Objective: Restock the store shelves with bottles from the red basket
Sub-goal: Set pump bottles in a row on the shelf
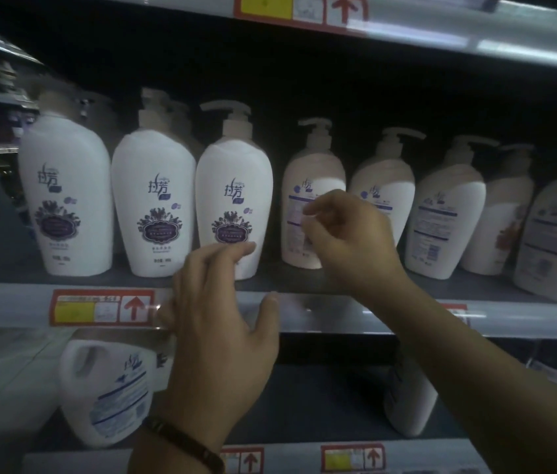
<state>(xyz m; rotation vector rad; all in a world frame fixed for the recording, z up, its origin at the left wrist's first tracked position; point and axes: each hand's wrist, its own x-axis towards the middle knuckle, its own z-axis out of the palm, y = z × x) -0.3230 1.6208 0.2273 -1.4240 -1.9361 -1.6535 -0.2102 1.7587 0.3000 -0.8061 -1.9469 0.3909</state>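
View: head camera, the only one supplied; dim and slightly blurred.
Landmark: lavender-label bottle [234,193], third in the front row on the middle shelf [526,318].
Risk: in my judgement, a tall, narrow-based bottle could tip and knock its neighbours along the row, or drop off the shelf front.
Cause: the row stood close-packed near the front edge, and both hands worked low at the bottles' bases, where a stray nudge would act.
Second risk: mixed facings, as the bottles right of the landmark showed back labels.
Bottle appearance: white, rounded shoulders, beige pump head, purple floral emblem, upright, front label outward.
Bottle position: just beside two like bottles on its left; a pale pink bottle [308,172] stood near on its right.
Left hand [222,313]: fingers extended and relaxed, holding nothing, fingertips at the landmark's lower front; contact could not be confirmed.
Right hand [349,234]: right of the landmark, before the pale pink bottle, fingers loosely curled, nothing seen in it.
Red basket: not in view.
Below the landmark: a handled white jug [109,388] on the lower shelf.
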